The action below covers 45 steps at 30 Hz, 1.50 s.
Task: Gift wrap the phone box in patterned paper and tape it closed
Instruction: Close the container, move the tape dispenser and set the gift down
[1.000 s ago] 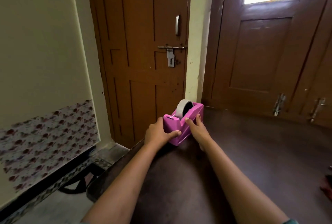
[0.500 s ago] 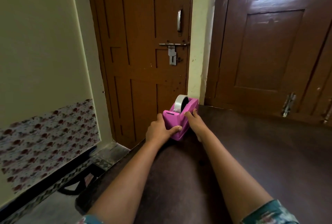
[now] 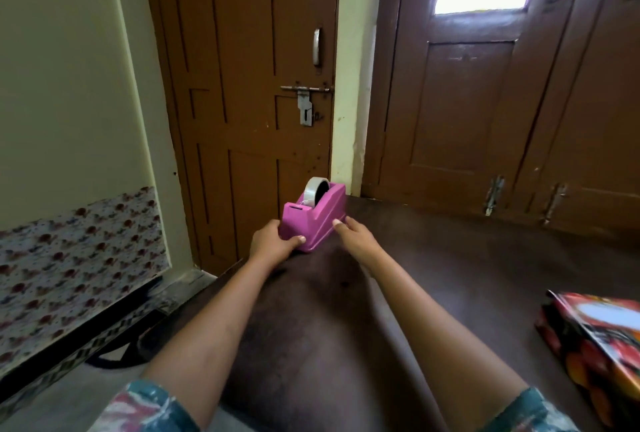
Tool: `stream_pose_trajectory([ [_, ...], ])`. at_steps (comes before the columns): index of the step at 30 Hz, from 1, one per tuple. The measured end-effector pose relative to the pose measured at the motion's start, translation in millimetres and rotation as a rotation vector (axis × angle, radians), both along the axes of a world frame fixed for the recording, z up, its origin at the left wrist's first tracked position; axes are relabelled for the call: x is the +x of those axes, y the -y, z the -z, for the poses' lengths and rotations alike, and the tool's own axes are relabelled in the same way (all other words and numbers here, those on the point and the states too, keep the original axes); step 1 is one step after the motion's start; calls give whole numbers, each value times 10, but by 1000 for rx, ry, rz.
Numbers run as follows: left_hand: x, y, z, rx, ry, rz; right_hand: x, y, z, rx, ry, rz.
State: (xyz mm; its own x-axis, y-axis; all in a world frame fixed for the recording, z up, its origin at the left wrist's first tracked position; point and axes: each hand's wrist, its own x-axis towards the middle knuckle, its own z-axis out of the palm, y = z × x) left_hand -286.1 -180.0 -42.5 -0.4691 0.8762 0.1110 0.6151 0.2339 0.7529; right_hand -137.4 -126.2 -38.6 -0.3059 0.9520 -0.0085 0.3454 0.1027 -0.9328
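A pink tape dispenser (image 3: pixel 313 220) is sitting at the far left corner of the dark brown surface (image 3: pixel 450 275), its tape roll (image 3: pixel 311 190) standing upright in the cradle. The left hand (image 3: pixel 268 241) is grasping the dispenser's near left end, fingers curling round the side and thumb lying across the front. The right hand (image 3: pixel 353 239) is touching the dispenser's right flank with fairly straight fingertips, not wrapping round it. Well apart from both hands, at the right edge of the view, a package (image 3: pixel 595 338) in glossy red, orange and black patterned paper is lying on the surface, partly cut off. A brown door (image 3: pixel 249 85) is standing behind the dispenser.
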Motion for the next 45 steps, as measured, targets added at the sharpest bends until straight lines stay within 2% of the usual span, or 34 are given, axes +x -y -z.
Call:
stream_pose_trajectory([
  [5, 365, 517, -47, 113, -19, 14, 571, 486, -161, 121, 27, 68],
  [17, 2087, 1489, -468, 282, 75, 307, 2373, 1853, -534, 308, 75, 306],
  [21, 2592, 1740, -534, 298, 70, 369, 2951, 2219, -575, 288, 7, 394],
  [26, 3015, 1878, -480, 256, 117, 447, 3458, 2455, -408, 220, 19, 514],
  [32, 3305, 1931, -271, 117, 212, 545, 3563, 2503, -117, 60, 56, 541],
  [35, 3368, 1885, -179, 42, 332, 602, 3491, 2453, -62, -7, -72, 512],
  [37, 3367, 1797, -113, -2, 380, 630, 3456, 2391, -69, -13, -139, 518],
  [45, 3267, 1250, -37, -79, 491, 599, 3399, 2005, -165, -38, -104, 484],
])
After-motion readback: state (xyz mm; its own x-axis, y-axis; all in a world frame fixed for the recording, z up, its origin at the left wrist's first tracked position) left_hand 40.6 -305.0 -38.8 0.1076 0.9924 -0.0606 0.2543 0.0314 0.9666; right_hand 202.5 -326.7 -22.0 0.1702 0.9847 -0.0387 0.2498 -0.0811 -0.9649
